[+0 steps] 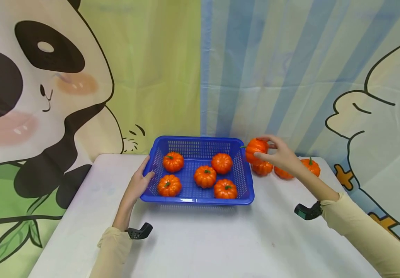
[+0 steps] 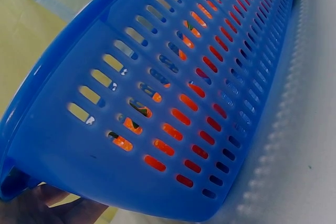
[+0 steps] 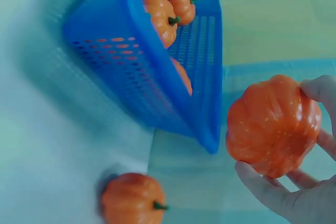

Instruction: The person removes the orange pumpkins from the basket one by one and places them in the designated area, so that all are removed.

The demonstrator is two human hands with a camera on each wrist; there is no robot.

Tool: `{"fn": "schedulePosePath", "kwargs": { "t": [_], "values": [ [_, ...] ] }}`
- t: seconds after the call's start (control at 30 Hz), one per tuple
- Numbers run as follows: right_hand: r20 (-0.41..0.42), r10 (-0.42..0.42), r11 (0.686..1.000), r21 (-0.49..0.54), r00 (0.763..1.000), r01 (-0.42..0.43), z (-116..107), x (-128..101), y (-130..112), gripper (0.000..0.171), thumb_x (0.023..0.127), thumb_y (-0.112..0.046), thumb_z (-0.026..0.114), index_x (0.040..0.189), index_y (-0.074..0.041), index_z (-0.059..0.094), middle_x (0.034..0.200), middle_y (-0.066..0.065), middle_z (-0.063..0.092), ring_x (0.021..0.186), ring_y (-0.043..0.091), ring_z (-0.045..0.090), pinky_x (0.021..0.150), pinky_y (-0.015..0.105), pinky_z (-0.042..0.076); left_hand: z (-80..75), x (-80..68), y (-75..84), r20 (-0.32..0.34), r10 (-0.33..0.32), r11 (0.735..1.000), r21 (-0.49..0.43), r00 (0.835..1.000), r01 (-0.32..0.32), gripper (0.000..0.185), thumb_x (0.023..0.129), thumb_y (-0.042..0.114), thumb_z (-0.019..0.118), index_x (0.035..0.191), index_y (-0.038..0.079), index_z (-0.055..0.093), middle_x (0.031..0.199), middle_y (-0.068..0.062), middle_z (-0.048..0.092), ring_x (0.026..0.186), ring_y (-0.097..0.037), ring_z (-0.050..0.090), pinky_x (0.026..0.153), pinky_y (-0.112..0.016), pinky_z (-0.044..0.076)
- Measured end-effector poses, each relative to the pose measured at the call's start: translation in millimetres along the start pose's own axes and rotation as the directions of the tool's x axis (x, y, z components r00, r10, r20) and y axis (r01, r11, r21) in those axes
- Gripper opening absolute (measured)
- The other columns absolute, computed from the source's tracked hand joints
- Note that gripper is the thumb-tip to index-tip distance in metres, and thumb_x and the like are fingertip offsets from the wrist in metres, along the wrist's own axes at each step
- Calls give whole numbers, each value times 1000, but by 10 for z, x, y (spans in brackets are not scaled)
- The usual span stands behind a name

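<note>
Right now the right hand [image 1: 279,154] grips an orange pumpkin [image 1: 256,150] in curled fingers [image 3: 262,187], held in the air just beside the basket's [image 1: 200,141] far right corner, at about 2 o'clock from the basket's middle. Left hand [image 1: 139,181] rests on the basket's left wall at 9 o'clock, fingers fairly straight against the rim, thumb on the edge; not clearly curled round it. Five pumpkins lie inside the blue basket. Three more pumpkins [image 1: 262,167] sit on the white table [image 1: 200,239] at 3 o'clock of the basket, partly hidden behind the right hand and forearm. Cartoon backdrop [image 1: 46,77] at 12 o'clock.
</note>
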State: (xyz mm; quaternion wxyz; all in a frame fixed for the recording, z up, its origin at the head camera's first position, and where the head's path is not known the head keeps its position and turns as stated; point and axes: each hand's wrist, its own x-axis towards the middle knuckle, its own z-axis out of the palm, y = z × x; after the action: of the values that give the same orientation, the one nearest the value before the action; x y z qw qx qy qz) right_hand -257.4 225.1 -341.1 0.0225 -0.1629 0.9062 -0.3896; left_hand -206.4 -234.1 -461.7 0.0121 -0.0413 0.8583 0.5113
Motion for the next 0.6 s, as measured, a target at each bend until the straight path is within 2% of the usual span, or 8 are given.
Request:
{"fn": "schedulePosePath", "kwargs": {
  "t": [0.2,0.37,0.6],
  "values": [
    [-86,75,997,42,994,-71,-98,-268,242,63,90,-38,67,143,-12,43,148,19,41,130,49,43,94,64,47,-9,4,17,-4,12,1000,10,1000,-12,66,100,19,44,157,28,11,161,-19,21,145,-43,28,117,-60,22],
    [-121,115,991,78,986,-106,-99,-400,407,66,91,-39,65,145,-12,39,148,22,39,131,49,39,93,65,47,-6,-3,22,-1,6,1000,8,1000,-6,66,100,19,44,157,27,11,161,-18,20,145,-43,27,117,-60,21],
    [-185,64,998,36,981,-59,42,-468,593,67,90,-35,67,145,-9,39,144,24,40,125,48,42,87,61,52,6,-15,19,0,0,1000,4,1000,0,66,100,19,43,157,28,11,161,-18,20,146,-42,25,117,-60,21]
  ]
}}
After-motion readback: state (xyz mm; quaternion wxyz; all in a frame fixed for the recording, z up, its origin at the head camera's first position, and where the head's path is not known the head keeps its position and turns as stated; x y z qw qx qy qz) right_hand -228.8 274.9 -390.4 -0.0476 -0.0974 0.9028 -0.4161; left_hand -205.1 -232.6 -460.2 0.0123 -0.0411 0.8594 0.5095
